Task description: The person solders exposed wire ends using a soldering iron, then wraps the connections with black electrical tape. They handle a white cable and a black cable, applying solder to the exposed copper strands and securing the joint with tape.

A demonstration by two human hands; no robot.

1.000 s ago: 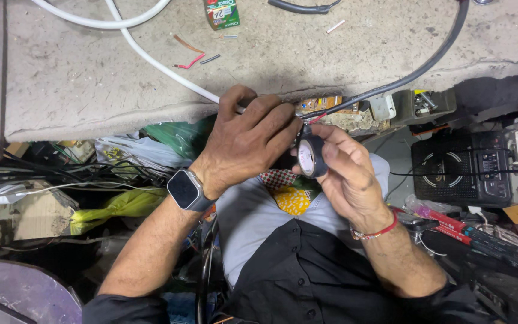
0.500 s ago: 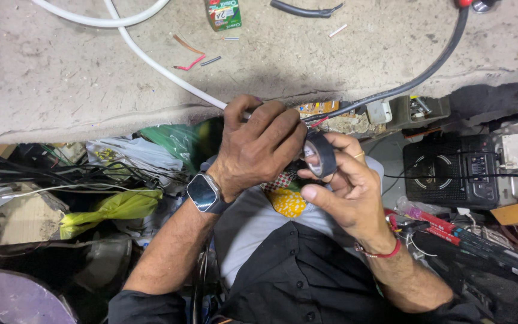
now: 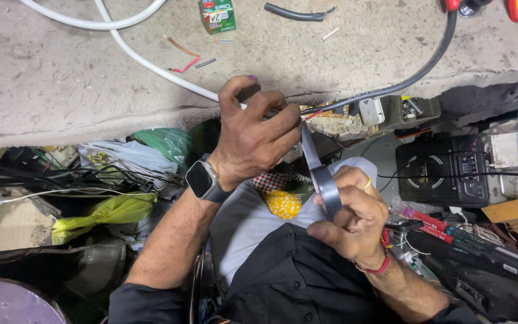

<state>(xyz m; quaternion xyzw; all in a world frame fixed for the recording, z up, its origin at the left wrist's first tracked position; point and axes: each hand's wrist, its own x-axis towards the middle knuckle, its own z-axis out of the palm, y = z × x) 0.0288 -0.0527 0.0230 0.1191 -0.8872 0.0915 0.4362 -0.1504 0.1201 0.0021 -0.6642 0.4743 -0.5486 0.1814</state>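
The light is bright and even on the concrete counter (image 3: pixel 61 90), and it seems to come from above. The left hand (image 3: pixel 253 138) throws a soft shadow on the counter edge. Below the counter the clutter is dim, and the dark corners lose detail. The picture is sharp in the middle. The tape (image 3: pixel 322 180) shows a weak shine, with no strong glare.

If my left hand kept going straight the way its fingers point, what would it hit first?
The left hand points right along the joined cable. It would probably meet the black cable and the stretched strip of black tape first, though depth is unclear.
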